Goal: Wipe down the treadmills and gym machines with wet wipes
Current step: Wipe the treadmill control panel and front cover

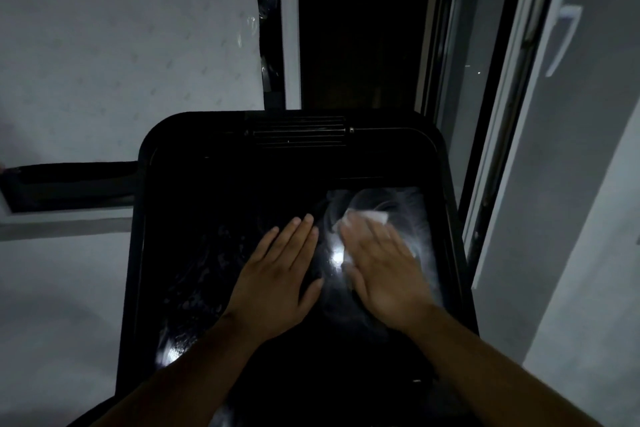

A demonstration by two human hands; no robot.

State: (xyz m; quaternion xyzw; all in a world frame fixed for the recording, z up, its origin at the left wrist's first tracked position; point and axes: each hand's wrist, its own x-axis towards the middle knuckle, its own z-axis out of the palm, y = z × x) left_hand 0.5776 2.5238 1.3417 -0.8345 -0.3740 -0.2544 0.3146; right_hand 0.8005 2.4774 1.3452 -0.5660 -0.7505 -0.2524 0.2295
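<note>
Your right hand [381, 263] lies flat, fingers straight, pressing the wipe [374, 217] against the console [207, 191], nothing pinched. Your left hand [280, 270] rests flat just beside it, holding nothing. The wipe sits at the glossy console's upper right, ringed by smears; the speckled dark part lies left, past your left hand. The room is dim: wall [104, 45] left, window frame [502, 114] right.

— What fills the upper left?
— A pale frosted panel with a faint dotted pattern [121, 45], with a black horizontal bar [69, 184] beneath it.
— And in the middle?
— A white upright frame strip [289, 28] beside a dark glass pane [356, 28].
— To the right?
— A slanting metal window frame [502, 80], then a plain grey wall [588, 149] bearing a white angular fitting [564, 38].
</note>
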